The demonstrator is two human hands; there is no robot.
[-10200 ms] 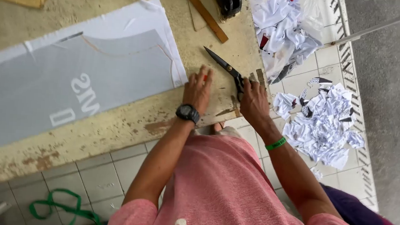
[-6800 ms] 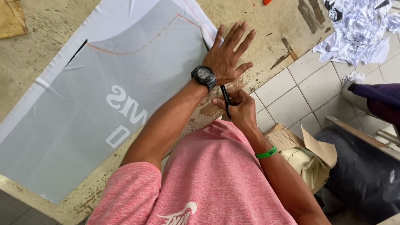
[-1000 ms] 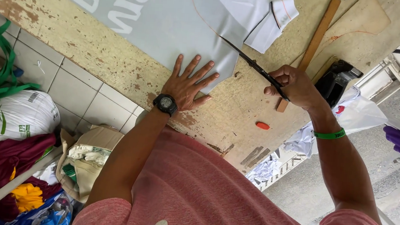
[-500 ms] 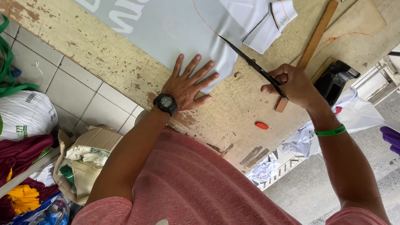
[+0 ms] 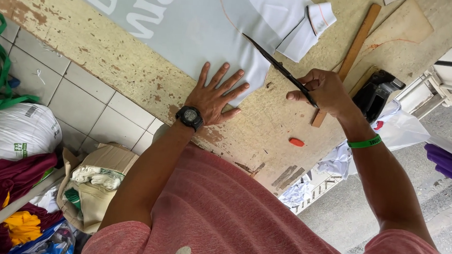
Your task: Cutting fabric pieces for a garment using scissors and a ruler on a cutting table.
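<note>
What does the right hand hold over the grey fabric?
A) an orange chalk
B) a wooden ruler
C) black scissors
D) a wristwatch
C: the right hand grips black scissors, blades at the edge of the grey fabric, which the left hand presses flat.

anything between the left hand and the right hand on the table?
Head view: only bare worn tabletop between left hand and right hand; the scissors angle above that gap.

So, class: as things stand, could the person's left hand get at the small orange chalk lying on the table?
Probably yes. The left hand lies flat on the grey fabric, and only bare table lies between it and the orange chalk. The right hand, holding scissors, sits above that path.
</note>
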